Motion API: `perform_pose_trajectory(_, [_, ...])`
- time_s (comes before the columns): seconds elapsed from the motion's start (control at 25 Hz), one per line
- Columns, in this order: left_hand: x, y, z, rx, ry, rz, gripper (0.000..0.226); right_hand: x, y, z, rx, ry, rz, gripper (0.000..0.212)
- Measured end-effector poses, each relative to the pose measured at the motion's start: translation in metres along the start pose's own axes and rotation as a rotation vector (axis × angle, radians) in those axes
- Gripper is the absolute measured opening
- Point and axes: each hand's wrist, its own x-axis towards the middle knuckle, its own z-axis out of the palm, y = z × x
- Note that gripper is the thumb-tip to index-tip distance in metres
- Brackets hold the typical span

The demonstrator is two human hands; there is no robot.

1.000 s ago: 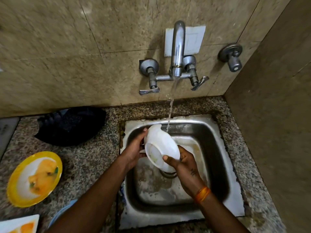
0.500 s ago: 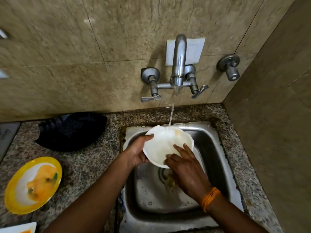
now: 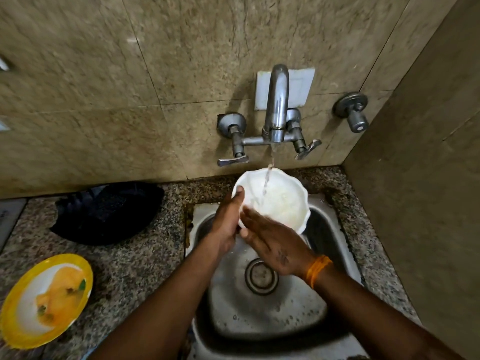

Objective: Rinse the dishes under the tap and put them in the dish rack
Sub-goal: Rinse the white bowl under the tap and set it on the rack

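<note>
A white scalloped bowl (image 3: 283, 201) is held face up over the steel sink (image 3: 335, 240), right under the running tap (image 3: 277, 105). Water streams into the bowl's left half. My left hand (image 3: 227, 224) grips the bowl's left rim, thumb over the edge. My right hand (image 3: 272, 242) lies with straight fingers against the bowl's lower left edge and inside; its fingertips are blurred. An orange thread band circles my right wrist.
A dirty yellow-rimmed plate (image 3: 44, 300) with orange sauce lies on the granite counter (image 3: 135, 266) at the left. A black rack-like object (image 3: 109, 211) sits behind it by the wall. A second wall valve (image 3: 353, 113) is at the right. A tiled side wall closes off the right.
The bowl has turned from tilted on edge to face up and risen closer under the tap. My right hand moved from gripping its rim to lying flat inside it.
</note>
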Motion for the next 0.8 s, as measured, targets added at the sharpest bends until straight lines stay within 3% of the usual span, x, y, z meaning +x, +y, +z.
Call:
perform_pose_trajectory(0.08, [0.003, 0.008, -0.013, -0.006, 0.101, -0.038, 0.055, -0.009, 0.016, 0.002, -0.462, 0.028, -0.002, 0.088])
perform_pose_trajectory(0.16, [0.000, 0.007, -0.014, 0.030, 0.126, -0.033, 0.049, 0.006, 0.025, -0.014, -0.609, 0.043, 0.191, 0.098])
perform_pose_trajectory(0.24, [0.001, 0.003, -0.008, 0.063, 0.063, -0.036, 0.045, 0.030, 0.019, -0.025, -0.442, 0.016, 0.229, 0.093])
perform_pose_trajectory(0.32, [0.002, -0.001, -0.007, 0.049, 0.025, -0.041, 0.040, 0.038, 0.003, -0.014, -0.140, -0.006, 0.064, 0.078])
perform_pose_trajectory(0.4, [0.006, 0.000, -0.014, 0.029, 0.100, -0.027, 0.040, 0.020, -0.004, 0.002, 0.017, -0.071, -0.049, 0.074])
perform_pose_trajectory(0.52, [0.011, 0.000, -0.030, 0.063, 0.154, 0.005, 0.041, -0.007, 0.031, -0.001, -0.347, -0.062, -0.100, 0.090])
perform_pose_trajectory(0.64, [0.005, -0.002, -0.025, 0.109, 0.104, -0.004, 0.036, 0.005, 0.053, -0.020, -0.564, 0.011, 0.086, 0.095])
perform_pose_trajectory(0.72, [0.004, -0.001, -0.015, 0.158, 0.053, 0.017, 0.033, 0.018, 0.040, -0.007, -0.406, 0.013, 0.140, 0.088])
perform_pose_trajectory(0.8, [0.008, -0.001, -0.011, 0.232, 0.024, 0.086, 0.027, 0.013, 0.026, 0.015, -0.139, -0.001, 0.062, 0.080])
